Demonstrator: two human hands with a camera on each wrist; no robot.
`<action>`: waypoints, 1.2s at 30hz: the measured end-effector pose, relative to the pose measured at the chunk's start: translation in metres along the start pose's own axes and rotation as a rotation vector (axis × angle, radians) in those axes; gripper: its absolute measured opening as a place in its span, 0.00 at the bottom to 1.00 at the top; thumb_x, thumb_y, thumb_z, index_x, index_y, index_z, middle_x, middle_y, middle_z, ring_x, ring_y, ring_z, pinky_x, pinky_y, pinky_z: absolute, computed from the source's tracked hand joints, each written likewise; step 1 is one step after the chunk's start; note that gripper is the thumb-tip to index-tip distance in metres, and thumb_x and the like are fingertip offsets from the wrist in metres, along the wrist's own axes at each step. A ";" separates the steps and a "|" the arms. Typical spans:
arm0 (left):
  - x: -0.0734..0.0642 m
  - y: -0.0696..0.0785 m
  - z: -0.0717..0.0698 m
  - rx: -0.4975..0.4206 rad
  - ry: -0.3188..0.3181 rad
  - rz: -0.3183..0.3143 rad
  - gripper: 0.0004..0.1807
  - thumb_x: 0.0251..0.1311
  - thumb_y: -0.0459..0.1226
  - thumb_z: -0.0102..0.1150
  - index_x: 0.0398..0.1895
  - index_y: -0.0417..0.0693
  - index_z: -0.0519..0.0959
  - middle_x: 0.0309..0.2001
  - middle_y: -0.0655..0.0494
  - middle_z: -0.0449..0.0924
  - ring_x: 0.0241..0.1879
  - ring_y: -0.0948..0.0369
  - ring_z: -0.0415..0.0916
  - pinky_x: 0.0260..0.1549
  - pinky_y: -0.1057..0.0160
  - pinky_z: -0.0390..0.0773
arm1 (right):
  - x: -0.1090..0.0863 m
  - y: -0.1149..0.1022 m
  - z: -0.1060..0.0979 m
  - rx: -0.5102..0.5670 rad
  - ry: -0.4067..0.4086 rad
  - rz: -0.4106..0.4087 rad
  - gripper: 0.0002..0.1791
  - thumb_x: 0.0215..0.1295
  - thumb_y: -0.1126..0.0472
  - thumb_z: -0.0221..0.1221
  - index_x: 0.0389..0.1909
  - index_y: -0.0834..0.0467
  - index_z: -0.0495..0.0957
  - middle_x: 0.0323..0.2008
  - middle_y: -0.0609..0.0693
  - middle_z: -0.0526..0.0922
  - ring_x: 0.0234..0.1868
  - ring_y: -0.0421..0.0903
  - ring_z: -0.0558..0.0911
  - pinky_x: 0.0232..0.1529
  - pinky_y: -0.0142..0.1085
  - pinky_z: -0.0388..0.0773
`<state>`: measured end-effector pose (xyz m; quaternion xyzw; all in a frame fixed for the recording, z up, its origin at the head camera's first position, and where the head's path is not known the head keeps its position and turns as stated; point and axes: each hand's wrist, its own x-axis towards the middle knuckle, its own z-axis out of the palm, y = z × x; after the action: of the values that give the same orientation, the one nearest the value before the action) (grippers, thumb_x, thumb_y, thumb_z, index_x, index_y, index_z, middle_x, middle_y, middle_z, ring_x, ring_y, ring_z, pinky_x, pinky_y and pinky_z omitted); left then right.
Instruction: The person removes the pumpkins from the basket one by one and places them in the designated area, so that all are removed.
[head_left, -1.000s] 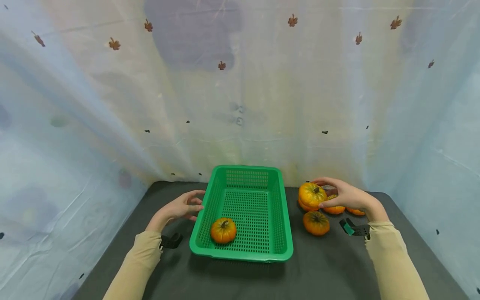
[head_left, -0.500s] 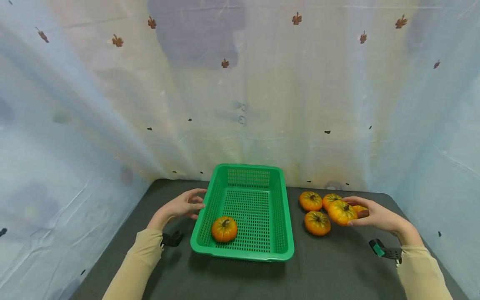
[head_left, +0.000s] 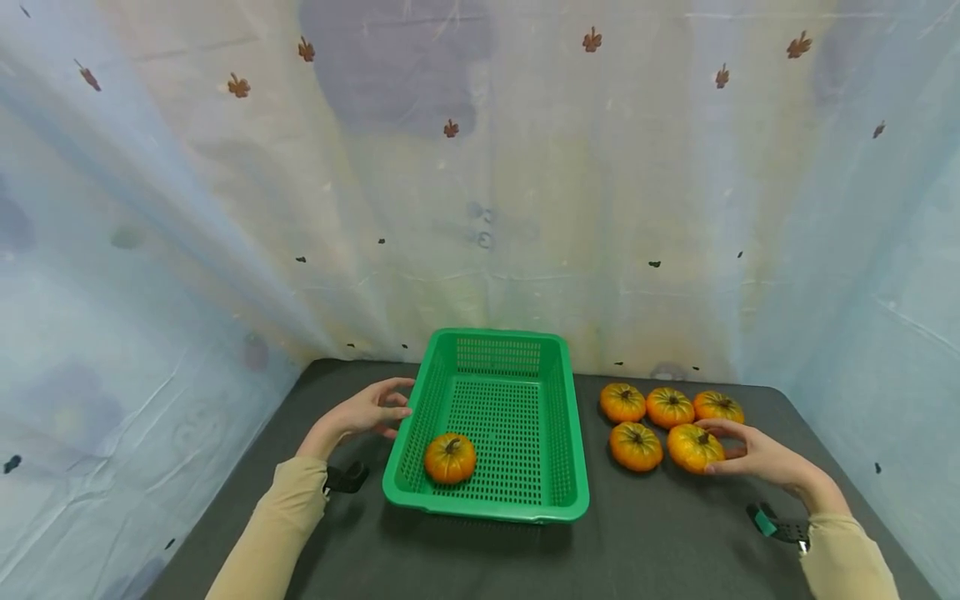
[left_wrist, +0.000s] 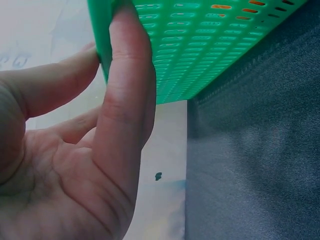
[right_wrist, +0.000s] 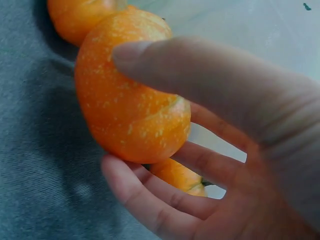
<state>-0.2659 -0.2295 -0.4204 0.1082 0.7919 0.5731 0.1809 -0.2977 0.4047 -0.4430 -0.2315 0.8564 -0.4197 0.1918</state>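
My left hand [head_left: 371,411] holds the left rim of a green plastic basket [head_left: 581,492]. In the left wrist view its thumb and fingers [left_wrist: 125,85] lie on either side of the rim. A small orange pumpkin [head_left: 450,458] sits inside, in the basket's near left corner. My right hand [head_left: 765,458] grips another small pumpkin [head_left: 695,450] at the front right of a group, low over the table. In the right wrist view the thumb presses one side of this pumpkin [right_wrist: 135,115], with fingers beneath and behind it.
More small pumpkins stand close together right of the basket: one at the back left [head_left: 622,403], one at the back middle [head_left: 670,408], one at the back right [head_left: 718,407] and one in front [head_left: 635,447]. A pale patterned curtain [head_left: 525,208] hangs behind the dark table [head_left: 630,550].
My right hand has carried the pumpkin right and down, from above the back left pumpkin to the front right of the group. My left hand stays at the basket rim.
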 end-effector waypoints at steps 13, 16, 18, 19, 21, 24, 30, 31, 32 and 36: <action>0.000 0.000 0.002 -0.003 0.015 -0.009 0.37 0.67 0.37 0.57 0.74 0.44 0.50 0.53 0.40 0.71 0.46 0.50 0.78 0.41 0.51 0.83 | 0.006 0.014 0.011 0.032 0.040 0.006 0.40 0.63 0.61 0.63 0.69 0.71 0.54 0.64 0.77 0.53 0.59 0.74 0.63 0.48 0.55 0.77; -0.001 0.000 0.003 -0.002 0.015 -0.006 0.37 0.67 0.37 0.57 0.74 0.43 0.50 0.53 0.40 0.71 0.47 0.50 0.77 0.41 0.51 0.83 | 0.008 0.015 0.013 0.017 0.049 0.003 0.40 0.62 0.61 0.64 0.68 0.70 0.55 0.64 0.77 0.55 0.61 0.75 0.59 0.49 0.56 0.76; -0.001 0.000 0.003 -0.006 0.016 -0.005 0.37 0.67 0.37 0.57 0.74 0.44 0.50 0.53 0.40 0.71 0.47 0.50 0.77 0.41 0.51 0.83 | 0.009 0.014 0.013 0.011 0.052 0.000 0.40 0.62 0.61 0.65 0.68 0.71 0.55 0.63 0.76 0.56 0.61 0.75 0.59 0.48 0.55 0.77; -0.001 0.000 0.002 -0.007 0.015 -0.001 0.37 0.67 0.37 0.57 0.74 0.43 0.50 0.53 0.40 0.71 0.47 0.50 0.77 0.41 0.51 0.82 | 0.010 0.014 0.014 0.007 0.055 0.000 0.40 0.62 0.61 0.65 0.68 0.71 0.56 0.63 0.76 0.56 0.61 0.75 0.59 0.48 0.54 0.78; -0.001 0.000 0.002 -0.007 0.012 0.004 0.37 0.67 0.36 0.56 0.74 0.42 0.50 0.53 0.40 0.72 0.47 0.50 0.77 0.41 0.50 0.83 | 0.011 0.014 0.014 0.000 0.057 -0.003 0.40 0.61 0.60 0.65 0.68 0.71 0.56 0.63 0.76 0.56 0.61 0.75 0.59 0.47 0.52 0.79; 0.000 0.000 0.001 -0.003 0.012 0.006 0.37 0.67 0.36 0.56 0.74 0.42 0.50 0.52 0.40 0.72 0.46 0.50 0.77 0.41 0.51 0.83 | 0.011 0.012 0.015 0.001 0.058 -0.004 0.40 0.61 0.60 0.65 0.68 0.71 0.56 0.63 0.77 0.56 0.61 0.75 0.60 0.45 0.49 0.80; 0.001 0.000 0.001 -0.002 0.010 0.010 0.36 0.68 0.36 0.56 0.74 0.43 0.50 0.52 0.40 0.72 0.47 0.50 0.77 0.41 0.51 0.83 | 0.010 0.010 0.016 0.027 0.048 0.010 0.42 0.62 0.61 0.65 0.69 0.71 0.53 0.62 0.80 0.53 0.54 0.74 0.69 0.42 0.48 0.81; 0.001 0.000 0.001 -0.001 0.010 0.010 0.37 0.68 0.36 0.56 0.74 0.43 0.50 0.52 0.40 0.72 0.47 0.50 0.77 0.41 0.51 0.83 | 0.010 0.010 0.016 0.024 0.051 0.016 0.42 0.61 0.61 0.65 0.69 0.71 0.53 0.62 0.80 0.53 0.54 0.74 0.69 0.42 0.49 0.81; 0.000 -0.001 0.001 -0.001 0.010 0.009 0.37 0.67 0.37 0.56 0.74 0.43 0.50 0.52 0.40 0.72 0.47 0.50 0.77 0.41 0.51 0.83 | 0.011 0.011 0.017 0.016 0.057 0.022 0.42 0.61 0.61 0.65 0.69 0.71 0.53 0.63 0.79 0.53 0.55 0.74 0.69 0.42 0.50 0.81; 0.000 -0.001 0.001 0.000 0.007 0.006 0.38 0.67 0.38 0.57 0.74 0.43 0.49 0.53 0.40 0.71 0.47 0.50 0.77 0.41 0.51 0.82 | 0.010 0.011 0.018 -0.010 0.076 0.045 0.43 0.60 0.60 0.66 0.69 0.70 0.53 0.62 0.77 0.55 0.56 0.74 0.67 0.44 0.53 0.79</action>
<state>-0.2653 -0.2295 -0.4218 0.1087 0.7921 0.5742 0.1763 -0.2991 0.3935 -0.4638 -0.1969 0.8702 -0.4195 0.1675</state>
